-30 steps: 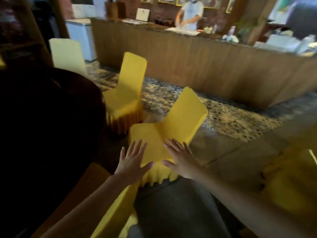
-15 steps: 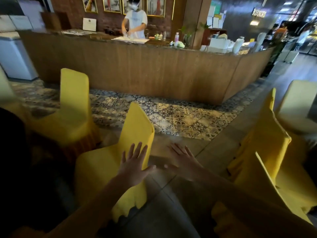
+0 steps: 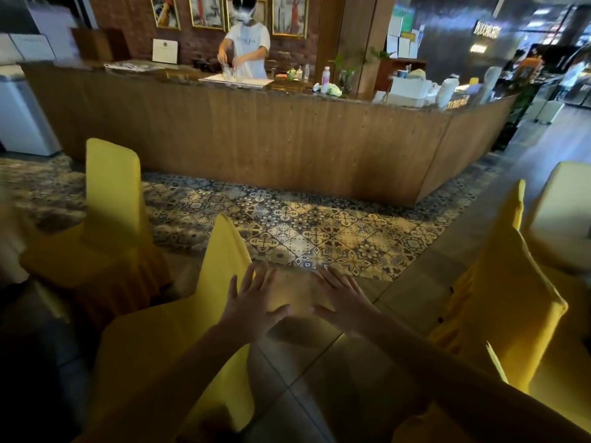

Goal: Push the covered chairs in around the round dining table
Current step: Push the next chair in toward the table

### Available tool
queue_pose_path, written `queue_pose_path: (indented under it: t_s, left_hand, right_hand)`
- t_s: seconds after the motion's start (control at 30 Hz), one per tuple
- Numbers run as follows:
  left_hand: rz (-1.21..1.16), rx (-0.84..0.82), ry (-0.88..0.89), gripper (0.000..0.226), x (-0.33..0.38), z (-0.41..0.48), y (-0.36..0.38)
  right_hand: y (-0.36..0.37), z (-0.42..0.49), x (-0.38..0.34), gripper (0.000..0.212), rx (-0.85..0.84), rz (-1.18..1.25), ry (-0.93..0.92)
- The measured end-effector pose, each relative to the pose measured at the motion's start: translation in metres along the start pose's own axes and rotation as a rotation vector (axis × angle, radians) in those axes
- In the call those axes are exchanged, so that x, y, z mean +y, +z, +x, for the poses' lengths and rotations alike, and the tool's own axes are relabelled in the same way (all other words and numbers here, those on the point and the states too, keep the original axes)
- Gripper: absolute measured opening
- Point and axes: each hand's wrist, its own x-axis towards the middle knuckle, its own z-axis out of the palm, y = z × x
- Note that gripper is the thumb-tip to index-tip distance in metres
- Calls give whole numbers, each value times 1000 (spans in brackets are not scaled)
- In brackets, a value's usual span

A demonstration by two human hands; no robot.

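A chair in a yellow cover (image 3: 220,270) stands just left of centre, its back towards me at an angle. My left hand (image 3: 251,303) is held out flat with fingers spread, level with that chair's back edge and holding nothing. My right hand (image 3: 343,302) is spread the same way over the bare floor, empty. A second yellow-covered chair (image 3: 112,199) stands further left. Another yellow-covered chair (image 3: 505,302) stands at the right. The dark round table (image 3: 28,362) is only a shadowy mass at the lower left.
A long wooden counter (image 3: 287,139) crosses the back, with a person in white working behind it. Patterned tiles (image 3: 303,225) lie between the counter and the chairs. A pale covered chair (image 3: 563,212) sits at the far right, a white cabinet (image 3: 22,116) at the far left.
My view has swung right, away from the dark table, so the yellow chairs slid left in frame and the right-hand chairs came into sight. Both hands stayed spread and empty.
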Motion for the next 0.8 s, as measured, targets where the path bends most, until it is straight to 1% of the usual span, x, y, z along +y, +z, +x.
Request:
queue_pose_path:
  t_s: [0.1, 0.23, 0.33, 0.4, 0.47, 0.5, 0.57, 0.63, 0.8]
  left_hand:
    - [-18, 21, -13, 108, -10, 33, 4]
    - [-6, -11, -48, 108, -30, 92, 10]
    - [-27, -8, -85, 108, -45, 141, 7]
    - [-47, -5, -113, 113, -56, 173, 5]
    - [-67, 15, -134, 126, -69, 204, 4]
    - [-74, 22, -147, 128, -76, 217, 4]
    - [-91, 23, -190, 123, -91, 239, 6]
    - [-89, 39, -237, 111, -106, 254, 9]
    - [-84, 36, -350, 105, -143, 264, 7]
  right_hand:
    - [2, 36, 13, 103, -13, 2, -37]
    - [-8, 95, 29, 99, -14, -5, -85]
    - [-16, 146, 44, 100, -30, -23, -112]
    - [-18, 183, 57, 101, -64, -55, -127]
    - [-18, 224, 71, 102, -87, -59, -152]
    - [-18, 243, 76, 104, -95, -53, -172]
    - [-20, 277, 80, 106, -109, -55, -212]
    - [-23, 304, 77, 101, -115, -46, -255]
    - [-19, 359, 60, 95, -162, 7, -378]
